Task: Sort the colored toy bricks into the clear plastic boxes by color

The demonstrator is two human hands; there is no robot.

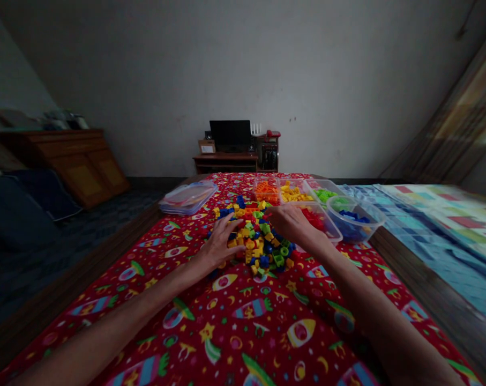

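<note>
A heap of mixed toy building bricks [254, 244], in yellow, blue, green, red and orange, lies on the red patterned cloth [251, 327]. My left hand [219, 241] rests at the heap's left side, its fingers spread over the bricks and the thumb apart. At the heap's upper right is my right hand [291, 221], with fingers bent down and drawn together; what they hold, if anything, is hidden. Just beyond it stand clear containers of sorted bricks: orange bricks [266, 189], yellow bricks [294, 193], green bricks [324, 195], red bricks [313, 219] and blue bricks [353, 216].
A round clear tub [373, 222] holds the blue bricks at the right table edge. Stacked clear lids [188, 197] lie at the far left of the cloth. A bed [439, 230] adjoins the right side; a monitor [230, 134] stands against the far wall.
</note>
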